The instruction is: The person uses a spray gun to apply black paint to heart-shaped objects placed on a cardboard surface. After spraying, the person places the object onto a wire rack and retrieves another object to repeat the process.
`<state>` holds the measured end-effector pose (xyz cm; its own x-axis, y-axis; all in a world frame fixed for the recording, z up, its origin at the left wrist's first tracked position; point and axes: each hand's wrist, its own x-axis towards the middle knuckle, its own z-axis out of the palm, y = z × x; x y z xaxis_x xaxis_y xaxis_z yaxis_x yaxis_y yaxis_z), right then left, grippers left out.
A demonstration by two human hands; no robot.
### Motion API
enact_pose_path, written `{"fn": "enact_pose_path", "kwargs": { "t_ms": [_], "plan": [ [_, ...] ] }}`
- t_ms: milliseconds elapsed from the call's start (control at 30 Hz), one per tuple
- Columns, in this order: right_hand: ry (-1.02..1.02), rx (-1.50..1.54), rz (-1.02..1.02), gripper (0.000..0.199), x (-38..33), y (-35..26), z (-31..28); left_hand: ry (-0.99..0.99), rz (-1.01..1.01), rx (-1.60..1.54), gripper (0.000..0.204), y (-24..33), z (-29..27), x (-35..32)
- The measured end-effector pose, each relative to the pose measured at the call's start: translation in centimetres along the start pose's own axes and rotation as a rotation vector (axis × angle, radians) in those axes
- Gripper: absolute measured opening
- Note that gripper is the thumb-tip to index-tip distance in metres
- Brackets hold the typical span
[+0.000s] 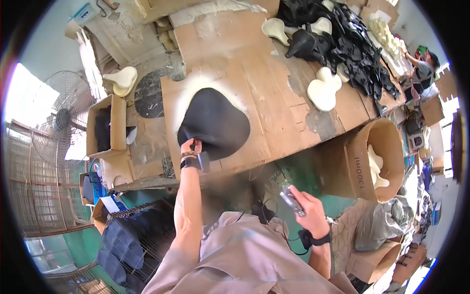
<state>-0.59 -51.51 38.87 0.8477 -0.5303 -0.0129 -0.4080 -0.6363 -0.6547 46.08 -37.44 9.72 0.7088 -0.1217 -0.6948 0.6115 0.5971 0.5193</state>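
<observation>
A black, pear-shaped saddle cover [215, 120] lies on the cardboard-covered table [274, 132], its narrow end pointing away from me. My left hand [191, 146] is closed on its near left edge, fingers pinching the rim. Around the far side of the cover, the cardboard has a whitish coating. My right hand [312, 211] is raised over the floor in front of the table's near edge, apart from the cover. It grips a silver metal hand tool [293, 201] whose exact kind is unclear. A thin dark cord or hose hangs near that hand.
Black covers [352, 54] are heaped at the far right, beside cream saddle foams [323, 93]. A tall cardboard box [342, 161] with pale pieces stands right of the table. At left are an open carton [117, 127], another cream foam [122, 78] and a fan [62, 119]. Another person [423, 73] works far right.
</observation>
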Motion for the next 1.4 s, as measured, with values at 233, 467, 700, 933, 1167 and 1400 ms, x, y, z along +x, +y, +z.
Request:
{"fn": "enact_pose_path", "kwargs": {
  "t_ms": [233, 467, 700, 933, 1167, 1400],
  "plan": [
    [-0.334, -0.191, 0.041, 0.065, 2.0, 9.4, 7.8, -0.503, -0.018, -0.238, 0.012, 6.0, 9.5, -7.7],
    [-0.461, -0.174, 0.358, 0.036, 0.3, 27.1, 19.7, -0.790, 0.216, -0.419, 0.027, 17.1, 7.5, -23.4],
    [-0.608, -0.241, 0.465, 0.036, -5.3, 37.9, 29.2, -0.347, 0.515, -0.591, 0.015, 19.4, -7.4, -31.9],
    [-0.761, -0.134, 0.473, 0.031, 5.8, 27.4, 28.2, -0.206, 0.941, -0.851, 0.039, 19.7, -22.5, -44.1],
    [-0.899, -0.159, 0.267, 0.027, 13.3, 19.7, 30.7, 0.624, 1.600, -0.979, 0.038, 16.7, -35.8, -59.4],
    [-0.961, -0.199, 0.191, 0.023, 16.1, 15.9, 32.6, 1.193, 2.059, -1.405, 0.042, -0.9, -49.6, -66.8]
  ]
}}
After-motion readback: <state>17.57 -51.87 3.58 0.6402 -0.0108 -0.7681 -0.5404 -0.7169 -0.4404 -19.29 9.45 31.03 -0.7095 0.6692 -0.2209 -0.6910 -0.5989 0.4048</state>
